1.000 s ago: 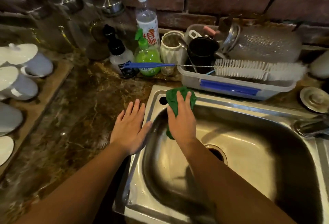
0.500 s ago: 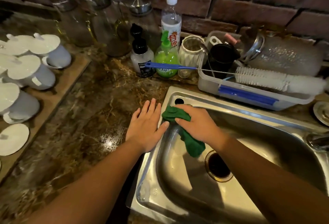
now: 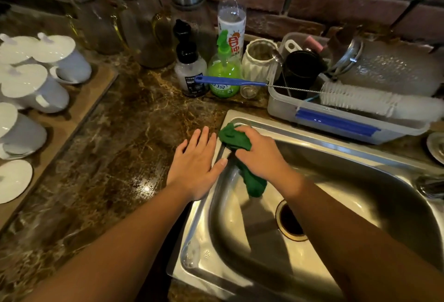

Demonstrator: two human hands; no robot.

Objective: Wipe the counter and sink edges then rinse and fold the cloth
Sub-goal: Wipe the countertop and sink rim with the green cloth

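My right hand (image 3: 260, 155) grips a green cloth (image 3: 234, 137) and presses it on the back-left corner of the steel sink's rim (image 3: 199, 210). One end of the cloth hangs down inside the basin. My left hand (image 3: 195, 163) lies flat and open on the dark marble counter (image 3: 115, 157), its thumb touching the sink's left edge. The drain (image 3: 289, 221) shows in the basin floor below my right forearm.
Behind the sink stand a black pump bottle (image 3: 189, 71), a green soap bottle (image 3: 224, 71), a tall clear bottle (image 3: 231, 13) and a white jar (image 3: 258, 59). A plastic tub (image 3: 336, 119) with a bottle brush (image 3: 355, 101) borders the back rim. White lidded cups (image 3: 36, 87) sit on a board at left.
My right hand has turned and slid the cloth from the inner basin wall up onto the back-left rim corner. The camera has shifted, so the view now sits lower and to the left.
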